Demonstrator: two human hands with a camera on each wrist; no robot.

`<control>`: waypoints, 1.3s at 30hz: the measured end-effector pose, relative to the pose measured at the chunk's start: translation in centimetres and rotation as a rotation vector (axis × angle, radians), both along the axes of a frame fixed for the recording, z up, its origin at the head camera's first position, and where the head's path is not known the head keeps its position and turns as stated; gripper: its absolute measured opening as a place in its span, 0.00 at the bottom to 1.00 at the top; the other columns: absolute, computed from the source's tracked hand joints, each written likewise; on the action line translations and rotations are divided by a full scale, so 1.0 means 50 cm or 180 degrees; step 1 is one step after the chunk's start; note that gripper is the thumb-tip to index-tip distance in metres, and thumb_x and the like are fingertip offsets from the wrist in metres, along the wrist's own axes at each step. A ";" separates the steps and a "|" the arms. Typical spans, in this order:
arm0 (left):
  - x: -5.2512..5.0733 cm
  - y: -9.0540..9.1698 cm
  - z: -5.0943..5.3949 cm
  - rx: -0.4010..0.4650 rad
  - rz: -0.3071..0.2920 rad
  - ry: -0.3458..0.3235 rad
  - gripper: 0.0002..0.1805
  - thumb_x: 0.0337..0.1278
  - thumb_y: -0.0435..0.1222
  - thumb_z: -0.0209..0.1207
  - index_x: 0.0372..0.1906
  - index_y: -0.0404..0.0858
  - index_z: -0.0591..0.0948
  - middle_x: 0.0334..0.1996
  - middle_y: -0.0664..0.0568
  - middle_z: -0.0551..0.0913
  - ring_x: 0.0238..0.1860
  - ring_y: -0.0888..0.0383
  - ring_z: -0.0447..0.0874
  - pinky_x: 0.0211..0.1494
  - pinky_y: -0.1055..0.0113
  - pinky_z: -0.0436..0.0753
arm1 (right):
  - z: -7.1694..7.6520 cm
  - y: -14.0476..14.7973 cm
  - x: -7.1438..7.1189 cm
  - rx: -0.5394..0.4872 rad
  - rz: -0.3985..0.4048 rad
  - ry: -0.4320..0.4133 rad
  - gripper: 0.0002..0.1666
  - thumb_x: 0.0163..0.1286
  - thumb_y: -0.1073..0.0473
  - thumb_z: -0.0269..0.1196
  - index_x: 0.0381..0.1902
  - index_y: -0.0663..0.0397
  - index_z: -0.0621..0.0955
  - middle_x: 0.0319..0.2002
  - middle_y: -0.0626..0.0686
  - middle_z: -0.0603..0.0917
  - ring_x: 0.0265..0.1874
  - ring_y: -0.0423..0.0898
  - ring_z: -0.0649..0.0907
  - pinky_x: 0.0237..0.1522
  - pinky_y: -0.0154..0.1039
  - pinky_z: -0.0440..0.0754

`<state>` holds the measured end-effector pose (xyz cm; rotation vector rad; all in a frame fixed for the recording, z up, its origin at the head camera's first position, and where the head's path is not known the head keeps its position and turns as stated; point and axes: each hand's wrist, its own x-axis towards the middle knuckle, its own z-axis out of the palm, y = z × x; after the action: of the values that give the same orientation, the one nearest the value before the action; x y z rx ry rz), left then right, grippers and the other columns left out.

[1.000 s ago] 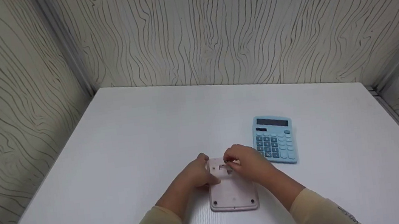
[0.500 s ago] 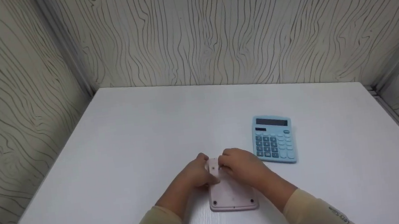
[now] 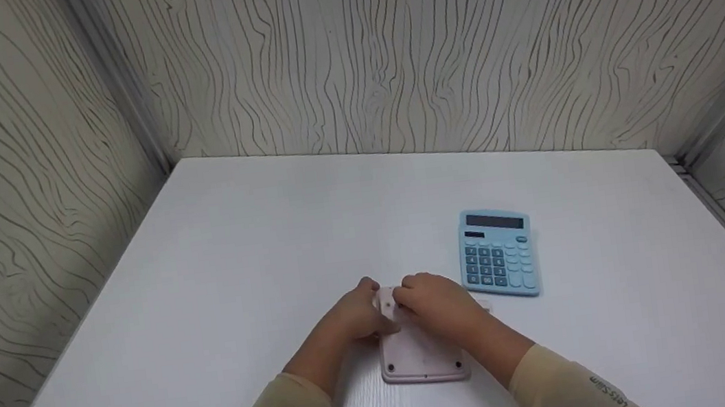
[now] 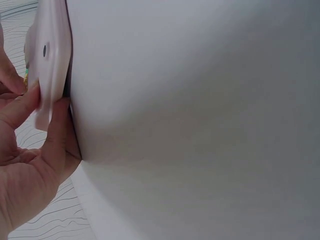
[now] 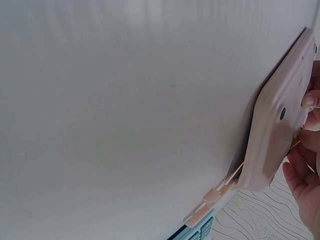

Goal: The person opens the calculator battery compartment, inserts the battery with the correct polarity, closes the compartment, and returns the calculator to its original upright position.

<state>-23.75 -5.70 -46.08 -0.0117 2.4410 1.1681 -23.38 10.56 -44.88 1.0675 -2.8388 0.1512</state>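
Note:
A pink calculator (image 3: 416, 356) lies face down on the white table, its dark feet upward. My left hand (image 3: 357, 315) grips its left edge, with the thumb on the back; the left wrist view shows a finger at the side. Over the upper part of the back, my right hand (image 3: 440, 301) has its fingers bent together and covers the recess there. Between those fingers, in the right wrist view, peeks a small yellow thing that looks like a battery (image 5: 295, 143); most of it is hidden.
Just right of the pink calculator lies a small pink cover (image 5: 212, 196), partly behind my right wrist in the head view. A blue calculator (image 3: 497, 252) rests face up beyond it. Wood-patterned panels (image 3: 345, 60) rise at the table's back and sides.
My right hand has shifted a little left over the recess and now hides it. The small pink cover has come into sight beside my wrist. My left hand keeps its hold.

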 end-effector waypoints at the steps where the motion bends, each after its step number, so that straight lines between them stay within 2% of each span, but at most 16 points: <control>1: 0.000 0.000 0.001 -0.0011 0.0001 0.0002 0.42 0.35 0.41 0.72 0.60 0.41 0.64 0.44 0.45 0.77 0.36 0.54 0.76 0.39 0.61 0.76 | 0.000 0.000 0.001 0.0012 0.0010 0.0022 0.04 0.62 0.58 0.61 0.36 0.46 0.77 0.31 0.45 0.76 0.29 0.39 0.73 0.35 0.32 0.77; 5: -0.001 0.002 0.004 -0.0065 -0.0019 0.0000 0.42 0.35 0.41 0.71 0.60 0.41 0.64 0.45 0.46 0.76 0.38 0.54 0.75 0.42 0.60 0.76 | 0.002 0.000 0.002 0.0048 0.0032 0.0043 0.03 0.62 0.58 0.60 0.35 0.45 0.76 0.32 0.45 0.76 0.29 0.39 0.72 0.35 0.31 0.76; 10: -0.003 0.001 0.004 -0.0164 -0.0088 0.0030 0.42 0.36 0.42 0.71 0.60 0.41 0.64 0.44 0.46 0.76 0.39 0.53 0.74 0.43 0.59 0.75 | 0.005 0.000 0.002 0.0046 -0.0058 -0.0172 0.05 0.64 0.59 0.59 0.37 0.43 0.77 0.33 0.45 0.76 0.31 0.39 0.72 0.36 0.31 0.76; 17: -0.002 -0.001 0.003 -0.0116 -0.0107 0.0071 0.41 0.35 0.41 0.71 0.59 0.39 0.65 0.41 0.47 0.76 0.37 0.53 0.74 0.37 0.62 0.75 | 0.000 0.004 -0.003 0.0033 -0.0162 -0.0340 0.07 0.65 0.58 0.57 0.39 0.39 0.77 0.33 0.43 0.74 0.31 0.39 0.71 0.33 0.31 0.74; 23: 0.001 0.001 0.005 -0.0079 -0.0070 0.0037 0.41 0.36 0.40 0.70 0.60 0.40 0.64 0.40 0.47 0.76 0.35 0.53 0.75 0.34 0.62 0.76 | -0.004 0.011 -0.006 -0.0020 -0.0230 -0.0439 0.13 0.64 0.60 0.57 0.44 0.38 0.81 0.33 0.43 0.74 0.32 0.39 0.71 0.35 0.32 0.75; 32: 0.003 0.005 0.007 -0.0187 -0.0009 0.0024 0.40 0.38 0.40 0.70 0.60 0.42 0.65 0.45 0.46 0.76 0.38 0.53 0.75 0.39 0.61 0.76 | -0.009 0.021 0.008 -0.0076 -0.0208 -0.0380 0.18 0.63 0.62 0.59 0.51 0.44 0.80 0.36 0.46 0.75 0.34 0.40 0.71 0.39 0.32 0.77; 39: -0.001 0.002 -0.002 -0.0121 0.0001 0.0000 0.40 0.37 0.41 0.71 0.60 0.42 0.65 0.50 0.44 0.75 0.44 0.52 0.73 0.47 0.57 0.74 | -0.020 0.023 0.014 -0.0092 -0.0043 -0.0002 0.15 0.69 0.55 0.53 0.46 0.52 0.82 0.34 0.47 0.74 0.31 0.39 0.70 0.34 0.29 0.76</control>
<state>-23.79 -5.62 -46.16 -0.0235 2.4629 1.1218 -22.69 11.69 -45.89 1.0425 -2.8347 0.1906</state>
